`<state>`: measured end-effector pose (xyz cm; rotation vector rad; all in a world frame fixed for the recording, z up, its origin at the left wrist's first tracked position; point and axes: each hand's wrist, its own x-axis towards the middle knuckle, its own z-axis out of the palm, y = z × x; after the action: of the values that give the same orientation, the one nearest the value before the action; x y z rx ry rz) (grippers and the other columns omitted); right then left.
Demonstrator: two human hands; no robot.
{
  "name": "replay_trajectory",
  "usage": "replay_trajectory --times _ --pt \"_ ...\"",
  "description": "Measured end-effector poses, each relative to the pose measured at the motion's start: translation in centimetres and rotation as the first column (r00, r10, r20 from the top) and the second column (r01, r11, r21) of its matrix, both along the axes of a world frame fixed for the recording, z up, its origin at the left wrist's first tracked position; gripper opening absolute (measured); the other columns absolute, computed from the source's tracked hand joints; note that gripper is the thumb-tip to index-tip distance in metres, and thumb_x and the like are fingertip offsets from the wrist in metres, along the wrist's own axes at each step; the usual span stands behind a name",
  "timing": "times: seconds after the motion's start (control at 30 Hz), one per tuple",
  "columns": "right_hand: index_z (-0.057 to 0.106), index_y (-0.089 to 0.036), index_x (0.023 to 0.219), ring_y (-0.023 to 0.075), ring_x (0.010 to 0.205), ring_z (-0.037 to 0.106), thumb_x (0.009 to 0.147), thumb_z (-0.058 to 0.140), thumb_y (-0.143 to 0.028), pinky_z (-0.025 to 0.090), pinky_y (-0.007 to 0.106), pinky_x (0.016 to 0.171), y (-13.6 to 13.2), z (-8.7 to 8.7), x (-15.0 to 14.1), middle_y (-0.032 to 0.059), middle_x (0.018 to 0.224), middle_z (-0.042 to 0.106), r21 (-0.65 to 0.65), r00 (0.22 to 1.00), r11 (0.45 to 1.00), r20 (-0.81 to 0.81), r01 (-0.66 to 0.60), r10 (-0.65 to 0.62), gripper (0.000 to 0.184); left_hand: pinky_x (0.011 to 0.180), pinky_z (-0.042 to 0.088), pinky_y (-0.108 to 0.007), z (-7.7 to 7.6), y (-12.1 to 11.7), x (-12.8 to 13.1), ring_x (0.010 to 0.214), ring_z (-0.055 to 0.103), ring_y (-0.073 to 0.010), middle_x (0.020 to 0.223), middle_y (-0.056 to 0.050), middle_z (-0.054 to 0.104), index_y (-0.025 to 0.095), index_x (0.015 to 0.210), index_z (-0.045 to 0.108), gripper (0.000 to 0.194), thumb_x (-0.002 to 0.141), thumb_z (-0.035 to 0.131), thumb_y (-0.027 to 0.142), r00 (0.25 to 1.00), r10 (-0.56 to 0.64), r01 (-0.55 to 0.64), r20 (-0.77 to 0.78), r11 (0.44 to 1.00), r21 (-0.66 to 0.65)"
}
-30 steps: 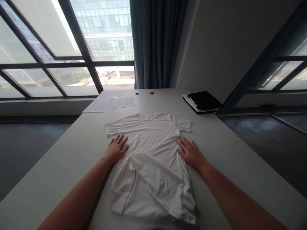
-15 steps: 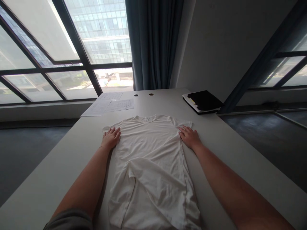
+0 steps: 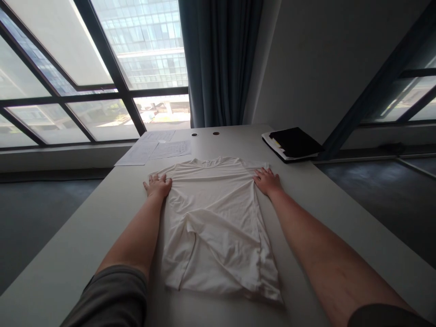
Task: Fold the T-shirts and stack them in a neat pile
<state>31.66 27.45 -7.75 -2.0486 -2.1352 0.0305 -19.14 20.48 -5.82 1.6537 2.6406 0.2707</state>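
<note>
A white T-shirt (image 3: 218, 195) lies spread on the table with its neckline away from me. Its lower half is wrinkled, with a raised fold near the middle left. My left hand (image 3: 158, 185) rests on the shirt's left sleeve area, fingers spread. On the other side, my right hand (image 3: 267, 180) lies on the right sleeve near the armpit, its fingers stretched out. Both palms face down, and part of each sleeve is hidden under them.
The white table (image 3: 85, 245) reaches toward a blue curtain (image 3: 220, 63) and a window. Printed sheets (image 3: 146, 147) lie at the far left. A black folder (image 3: 294, 143) with papers sits at the far right. Two round cable holes are near the back edge.
Both hands and the shirt have shifted slightly away from me. The shirt's bottom hem has come into view, and the fingers of my left hand have spread more.
</note>
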Motion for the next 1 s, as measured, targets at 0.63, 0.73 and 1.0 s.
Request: replay_trajectory --times 0.63,0.73,1.0 --pt "0.071 -0.022 0.101 0.0251 0.096 0.065 0.094 0.07 -0.041 0.049 0.04 0.09 -31.8 3.6 -2.2 0.0098 0.103 0.072 0.193 0.639 0.673 -0.211 -0.714 0.74 0.02 0.097 0.046 -0.043 1.2 -30.5 9.1 0.108 0.066 -0.0276 0.119 -0.009 0.071 0.027 0.125 0.067 0.038 0.092 0.065 0.046 0.76 -0.647 0.631 0.063 0.757 0.171" --pt "0.071 -0.022 0.098 0.024 0.092 0.068 0.097 0.06 -0.025 0.051 0.037 0.087 -32.3 3.3 -1.6 0.0088 0.095 0.073 0.16 0.703 0.742 -0.243 -0.651 0.669 0.012 0.091 0.047 -0.04 1.6 -30.7 9.7 0.097 0.07 -0.0253 0.102 -0.006 0.074 0.025 0.106 0.069 0.019 0.094 0.059 0.037 0.836 -0.548 0.539 0.045 0.833 0.124" --pt "0.071 -0.022 0.09 0.0193 0.069 0.068 0.092 0.053 -0.043 0.052 0.028 0.067 -32.0 7.0 2.0 0.0032 0.078 0.073 0.18 0.822 0.965 -0.508 -0.192 0.258 0.028 0.064 0.046 -0.028 5.7 -31.7 7.1 0.061 0.064 -0.0172 0.078 0.0 0.071 0.025 0.094 0.061 0.028 0.095 0.046 0.048 0.903 -0.296 0.217 0.31 0.94 0.264"
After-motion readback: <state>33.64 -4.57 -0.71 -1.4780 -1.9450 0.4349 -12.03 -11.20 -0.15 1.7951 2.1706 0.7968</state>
